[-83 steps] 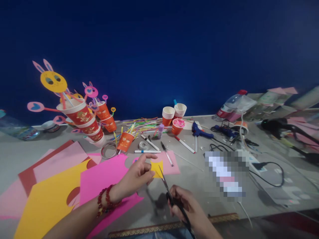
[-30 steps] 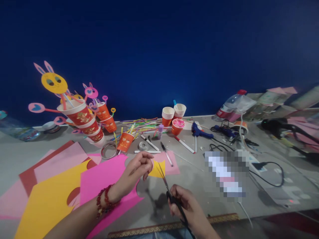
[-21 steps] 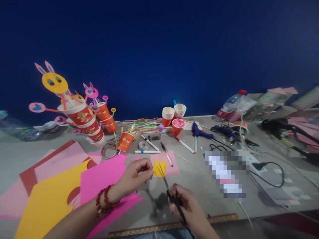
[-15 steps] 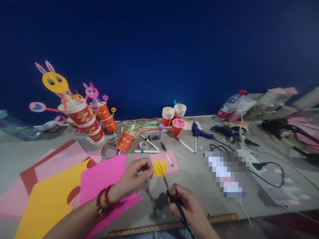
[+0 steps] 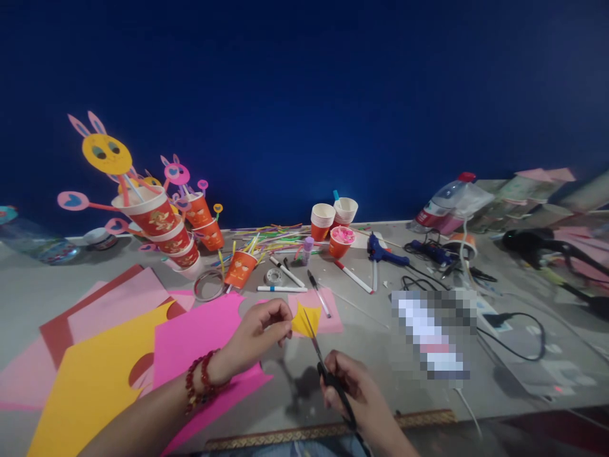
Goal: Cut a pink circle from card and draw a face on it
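Observation:
My left hand (image 5: 254, 335), with a red bead bracelet on the wrist, pinches a small yellow paper piece (image 5: 304, 319) above the grey table. My right hand (image 5: 352, 387) grips black-handled scissors (image 5: 328, 371); their blades point up into the yellow piece. Both hands hover just above the table's near edge, over the corner of a bright pink sheet (image 5: 200, 343).
Yellow (image 5: 90, 387), pink and red paper sheets lie at the left. Orange paper cups with bunny cut-outs (image 5: 157, 219) stand at the back left. Markers, straws, cups (image 5: 328, 219), a blue glue gun (image 5: 380, 249), cables and a bottle (image 5: 447, 200) crowd the back and right.
My left hand has turned the yellow piece a little and curled its fingers closer round it. The scissors stay in the piece, the blades shifted slightly. The view drifted a bit.

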`<state>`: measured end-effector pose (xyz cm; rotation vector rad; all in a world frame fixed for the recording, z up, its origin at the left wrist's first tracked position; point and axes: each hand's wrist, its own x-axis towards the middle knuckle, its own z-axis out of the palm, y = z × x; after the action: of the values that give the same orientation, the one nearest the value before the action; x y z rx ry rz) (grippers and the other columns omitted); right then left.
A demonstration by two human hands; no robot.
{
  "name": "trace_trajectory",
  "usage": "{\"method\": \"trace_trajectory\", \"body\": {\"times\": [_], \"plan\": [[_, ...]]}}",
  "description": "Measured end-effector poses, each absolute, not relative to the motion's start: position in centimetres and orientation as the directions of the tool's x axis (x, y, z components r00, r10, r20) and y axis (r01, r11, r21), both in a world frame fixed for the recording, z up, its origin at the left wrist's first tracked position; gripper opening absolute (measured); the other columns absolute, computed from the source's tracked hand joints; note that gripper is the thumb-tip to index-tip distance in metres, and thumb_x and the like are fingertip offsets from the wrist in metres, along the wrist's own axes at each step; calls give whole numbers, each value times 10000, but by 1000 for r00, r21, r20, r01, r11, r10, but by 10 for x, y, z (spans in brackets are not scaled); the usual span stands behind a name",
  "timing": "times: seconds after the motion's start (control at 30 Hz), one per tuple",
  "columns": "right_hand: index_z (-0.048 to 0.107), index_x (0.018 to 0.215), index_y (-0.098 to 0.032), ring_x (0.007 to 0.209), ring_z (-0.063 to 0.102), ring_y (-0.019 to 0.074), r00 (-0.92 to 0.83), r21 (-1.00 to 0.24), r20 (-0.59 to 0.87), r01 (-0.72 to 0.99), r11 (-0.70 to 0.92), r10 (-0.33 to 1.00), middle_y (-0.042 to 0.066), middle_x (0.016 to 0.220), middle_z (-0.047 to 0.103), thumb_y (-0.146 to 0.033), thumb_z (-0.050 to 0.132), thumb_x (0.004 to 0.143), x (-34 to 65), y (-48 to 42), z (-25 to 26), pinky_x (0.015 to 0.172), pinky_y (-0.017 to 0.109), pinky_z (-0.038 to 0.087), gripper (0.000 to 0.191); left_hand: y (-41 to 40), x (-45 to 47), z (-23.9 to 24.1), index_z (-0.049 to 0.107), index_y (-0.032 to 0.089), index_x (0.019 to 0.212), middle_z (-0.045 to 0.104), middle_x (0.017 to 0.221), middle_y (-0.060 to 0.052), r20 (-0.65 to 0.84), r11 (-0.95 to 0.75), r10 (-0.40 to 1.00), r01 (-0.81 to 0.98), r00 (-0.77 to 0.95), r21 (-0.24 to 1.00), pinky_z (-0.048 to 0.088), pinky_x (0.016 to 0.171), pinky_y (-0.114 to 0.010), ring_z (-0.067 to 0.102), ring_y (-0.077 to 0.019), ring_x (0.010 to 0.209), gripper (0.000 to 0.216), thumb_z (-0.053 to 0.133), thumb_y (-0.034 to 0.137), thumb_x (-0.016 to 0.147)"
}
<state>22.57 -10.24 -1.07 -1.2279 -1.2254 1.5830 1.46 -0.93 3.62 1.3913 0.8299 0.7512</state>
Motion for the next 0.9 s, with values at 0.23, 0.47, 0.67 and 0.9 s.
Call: {"method": "trace_trajectory", "body": {"times": [0.23,0.47,0.67,0.9], "plan": [[414,727,-225,581,408,113,-240,-964,-256,-13,-266,937,-42,648,489,-874,672,618,225,-102,-13,565,249,319,707,-9,15,35,530,174,793,568,715,11,-47,42,855,22,516,999,429,584,-232,533,-119,623,166,602,308,860],[421,724,-223,564,392,104,-225,-962,-252,-44,-268,941,-54,631,461,-828,708,639,225,-102,-14,552,245,307,674,-8,16,35,525,178,771,552,703,14,-52,42,861,31,505,999,426,587,-236,534,-121,619,197,612,333,857],[414,703,-224,551,380,100,-222,-953,-280,-54,-299,934,-57,600,462,-854,704,604,223,-102,-11,537,242,295,700,-8,16,34,523,180,767,550,706,16,-67,60,863,30,501,998,425,588,-237,539,-121,617,204,617,341,852],[427,723,-219,556,401,102,-221,-965,-245,-35,-258,944,-55,620,466,-808,711,655,225,-102,-16,543,236,316,657,-8,15,35,518,179,764,543,698,22,-66,61,858,28,509,998,419,590,-232,532,-115,611,221,605,357,862]]}}
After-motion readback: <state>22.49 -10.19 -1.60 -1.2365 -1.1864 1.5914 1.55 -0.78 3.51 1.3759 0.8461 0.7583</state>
